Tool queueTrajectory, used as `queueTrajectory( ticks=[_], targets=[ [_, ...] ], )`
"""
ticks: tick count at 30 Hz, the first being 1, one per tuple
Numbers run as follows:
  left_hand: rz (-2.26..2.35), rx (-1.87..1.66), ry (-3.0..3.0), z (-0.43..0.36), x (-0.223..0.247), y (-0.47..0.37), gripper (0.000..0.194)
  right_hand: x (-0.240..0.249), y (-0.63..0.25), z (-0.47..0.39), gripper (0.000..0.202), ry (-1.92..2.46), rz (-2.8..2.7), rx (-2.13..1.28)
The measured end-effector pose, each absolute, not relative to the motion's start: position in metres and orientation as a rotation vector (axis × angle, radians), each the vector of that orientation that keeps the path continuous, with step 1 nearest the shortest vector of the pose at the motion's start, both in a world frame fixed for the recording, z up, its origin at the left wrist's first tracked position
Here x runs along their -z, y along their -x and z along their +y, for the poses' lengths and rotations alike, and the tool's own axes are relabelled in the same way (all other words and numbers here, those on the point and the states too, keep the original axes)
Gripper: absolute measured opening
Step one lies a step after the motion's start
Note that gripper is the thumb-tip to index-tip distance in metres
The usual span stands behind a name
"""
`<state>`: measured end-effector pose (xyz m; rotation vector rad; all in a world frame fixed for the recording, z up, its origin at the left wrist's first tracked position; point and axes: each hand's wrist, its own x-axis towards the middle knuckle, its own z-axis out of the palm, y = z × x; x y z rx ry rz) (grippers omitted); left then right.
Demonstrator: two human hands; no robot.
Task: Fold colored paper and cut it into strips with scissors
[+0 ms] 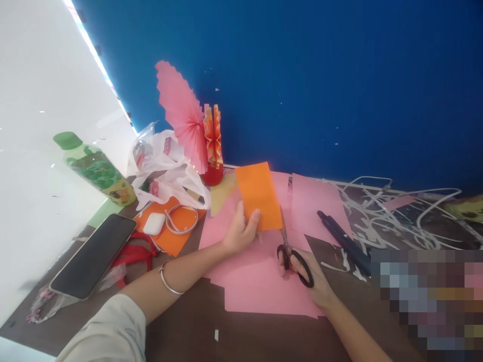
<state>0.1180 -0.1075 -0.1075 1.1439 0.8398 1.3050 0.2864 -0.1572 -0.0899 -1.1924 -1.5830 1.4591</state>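
Observation:
My left hand point(241, 229) pinches an orange sheet of paper point(259, 193) by its lower left, thumb in front and fingers partly hidden behind. In my right hand point(311, 281) is a pair of scissors point(289, 251) with black handles, fingers through the loops. The blades point up and meet the paper's lower right edge; whether they have cut into it I cannot tell. Under both hands several pink paper sheets point(260, 289) lie overlapped on the brown table point(184, 332).
Left of my hands are a phone point(94, 256), a white earphone case point(154, 223), red ribbon point(132, 254), a green-capped bottle point(98, 171) and plastic bags point(169, 183). Behind stands a pink paper fan point(184, 118). Rightward lie a black elongated tool point(343, 241) and tangled white strips point(377, 211).

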Motion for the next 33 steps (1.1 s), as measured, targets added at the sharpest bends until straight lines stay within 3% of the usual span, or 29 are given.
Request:
queueTrajectory(
  ticks=[33],
  targets=[
    [0.813, -1.301, -1.16, -0.1079, 0.1069, -0.1171, 0.037, 0.0917, -0.2869, -0.1574, 0.041, 1.173, -1.597, -1.433]
  ],
)
